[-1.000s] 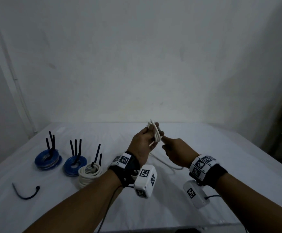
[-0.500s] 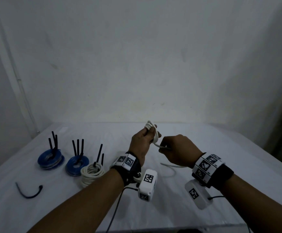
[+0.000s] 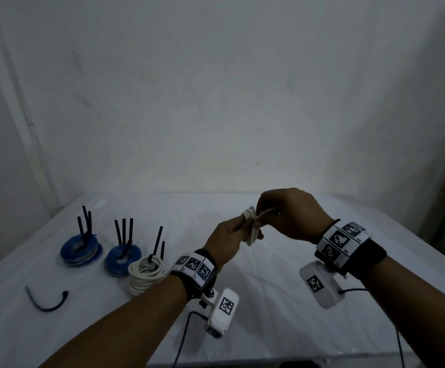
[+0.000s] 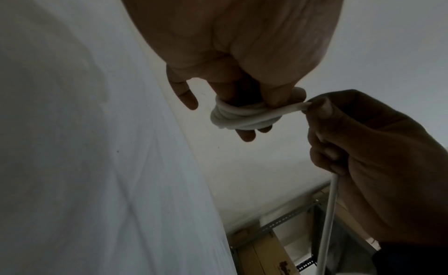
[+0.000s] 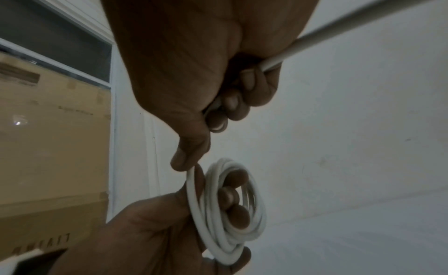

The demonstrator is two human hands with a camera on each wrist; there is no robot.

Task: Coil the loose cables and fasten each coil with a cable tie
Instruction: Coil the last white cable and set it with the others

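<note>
A white cable is wound in several loops round the fingers of my left hand, held above the middle of the table. In the left wrist view the coil wraps the left hand near its fingertips. My right hand sits just right of and slightly above the coil, its fingers curled round the loose strand. From the right wrist, the right hand pinches the strand against the coil, with the free tail running out behind the palm.
On the white table at the left stand two blue coils and a white coil, each with black ties sticking up. A loose black cable tie lies near the front left. A cardboard box stands beyond the table.
My right hand has risen from beside and below the coil to above it, carrying the strand round. The slack that lay on the table is now off it.
</note>
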